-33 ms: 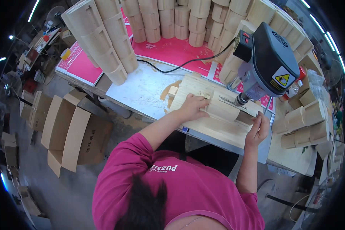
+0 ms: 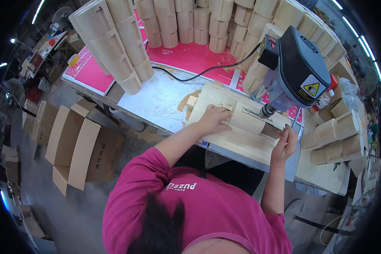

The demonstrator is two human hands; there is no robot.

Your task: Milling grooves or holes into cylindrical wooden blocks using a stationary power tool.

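Note:
A pale wooden cylinder (image 2: 246, 122) with a long slot on top lies on a wooden board (image 2: 224, 142) beneath the drill press (image 2: 305, 63). The drill chuck (image 2: 266, 111) is close over the cylinder's right part; the bit's tip is too small to make out. My left hand (image 2: 213, 120) holds the cylinder's left end, thumb on the near side and fingers bent over by a small wooden piece (image 2: 227, 105). With its fingers closed, my right hand (image 2: 285, 144) grips the thin metal feed lever (image 2: 297, 115) to the right of the drill.
Stacks of wooden cylinders (image 2: 122, 46) stand along the back of the table on pink sheets (image 2: 186, 55). A black cable (image 2: 199, 76) crosses behind the board. More cylinders (image 2: 338, 148) lie at the right. An opened cardboard box (image 2: 84, 148) stands on the floor, left.

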